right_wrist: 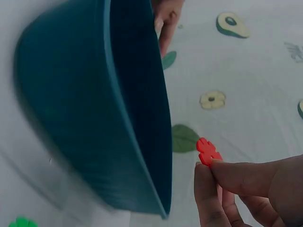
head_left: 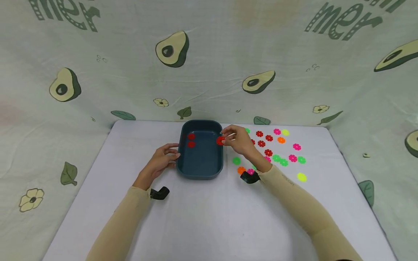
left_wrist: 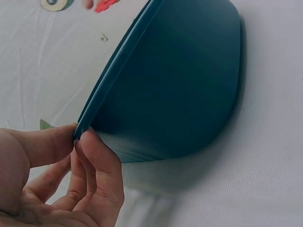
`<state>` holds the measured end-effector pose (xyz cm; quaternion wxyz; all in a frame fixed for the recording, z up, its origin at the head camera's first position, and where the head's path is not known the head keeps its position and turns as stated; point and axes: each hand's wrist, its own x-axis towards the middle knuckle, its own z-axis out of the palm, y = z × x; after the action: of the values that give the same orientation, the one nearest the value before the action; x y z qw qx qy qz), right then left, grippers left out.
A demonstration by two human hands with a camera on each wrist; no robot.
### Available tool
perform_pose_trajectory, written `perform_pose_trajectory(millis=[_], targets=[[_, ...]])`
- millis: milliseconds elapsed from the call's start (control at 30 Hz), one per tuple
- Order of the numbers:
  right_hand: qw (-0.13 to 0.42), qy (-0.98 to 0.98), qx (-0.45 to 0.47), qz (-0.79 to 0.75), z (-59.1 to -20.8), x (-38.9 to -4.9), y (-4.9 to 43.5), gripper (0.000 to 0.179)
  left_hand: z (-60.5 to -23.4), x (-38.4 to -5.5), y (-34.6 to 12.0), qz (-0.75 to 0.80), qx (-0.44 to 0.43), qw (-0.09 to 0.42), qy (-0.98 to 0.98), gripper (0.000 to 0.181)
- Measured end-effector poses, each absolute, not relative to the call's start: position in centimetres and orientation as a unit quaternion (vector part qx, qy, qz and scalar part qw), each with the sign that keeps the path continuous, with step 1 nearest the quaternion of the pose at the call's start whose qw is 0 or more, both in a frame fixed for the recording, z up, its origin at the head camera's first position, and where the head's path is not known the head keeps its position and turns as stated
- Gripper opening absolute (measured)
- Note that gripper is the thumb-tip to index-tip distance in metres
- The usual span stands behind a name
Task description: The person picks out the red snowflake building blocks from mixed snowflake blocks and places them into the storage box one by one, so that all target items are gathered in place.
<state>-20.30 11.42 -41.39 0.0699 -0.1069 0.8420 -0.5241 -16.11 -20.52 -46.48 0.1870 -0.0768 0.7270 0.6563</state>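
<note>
Pinches 1 red flower [right_wrist: 206,149] in right hand [head_left: 239,139], tray rim [left_wrist: 116,71] in left hand [head_left: 159,161] — might drop it through edge-only grip.

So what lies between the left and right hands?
In the head view, the dark blue rectangular tray lies between them, with small flat red pieces inside.

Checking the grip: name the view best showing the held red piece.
Right wrist: the red piece appears large, pinched by the fingers. Head shows it small; left wrist, only part, at the top edge.
</note>
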Motion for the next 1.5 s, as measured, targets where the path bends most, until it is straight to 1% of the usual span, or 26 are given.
perform_pose_trajectory(millis=[233,533,833,1033,1200,1400,1500], targets=[[0.112,0.829,-0.126,-0.533,-41.3,-20.9,8.2,0.030,-46.3,-16.1,-20.5,0.657,-0.083,0.185,0.726,0.053],[0.165,0.823,-0.136,-0.526,-41.2,-21.9,5.4,0.031,-46.2,-16.0,-20.4,0.656,-0.086,0.182,0.727,0.053],[0.192,0.838,-0.147,-0.489,-42.0,-23.1,2.8,0.033,-46.4,-15.9,-20.5,0.660,-0.085,0.179,0.725,0.052],[0.223,0.847,-0.131,-0.465,-42.3,-23.9,1.6,0.034,-46.5,-15.9,-20.4,0.658,-0.091,0.181,0.725,0.051],[0.264,0.841,-0.119,-0.456,-42.8,-24.5,1.1,0.034,-46.4,-15.9,-20.3,0.656,-0.093,0.180,0.727,0.051],[0.307,0.837,-0.104,-0.442,-44.0,-25.3,0.6,0.028,-46.2,-16.0,-20.2,0.659,-0.089,0.177,0.726,0.052],[0.318,0.841,-0.105,-0.426,-44.6,-25.7,0.3,0.024,-46.2,-16.0,-20.2,0.660,-0.090,0.179,0.725,0.052]])
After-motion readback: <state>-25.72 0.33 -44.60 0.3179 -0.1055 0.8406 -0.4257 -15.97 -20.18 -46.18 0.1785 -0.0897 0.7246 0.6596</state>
